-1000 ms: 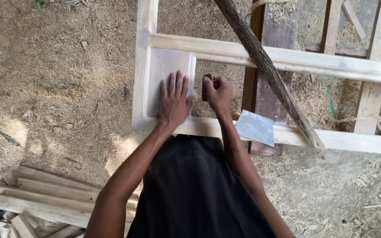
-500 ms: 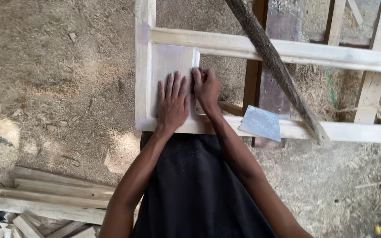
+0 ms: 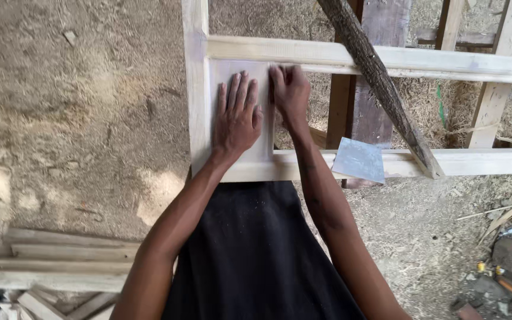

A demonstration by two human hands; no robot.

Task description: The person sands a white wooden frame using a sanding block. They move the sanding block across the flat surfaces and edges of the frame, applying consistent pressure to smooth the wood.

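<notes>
We've got left hand (image 3: 237, 115) flat, fingers spread, on thin panel (image 3: 223, 74) in wooden frame (image 3: 197, 89); right hand (image 3: 290, 89) fingers curled at its edge. Looks light, stiff; grip edges.

Sawdust-strewn dirt floor (image 3: 78, 118) in daylight, stacked planks (image 3: 60, 261) lying at lower left.

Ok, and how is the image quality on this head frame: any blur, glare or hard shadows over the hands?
Head view: light is soft and even, no glare. The left hand lies flat and fairly sharp on the pale panel; the right hand at the panel's edge is slightly soft. Faint sun patches on the sawdust floor; corners look softer.
</notes>
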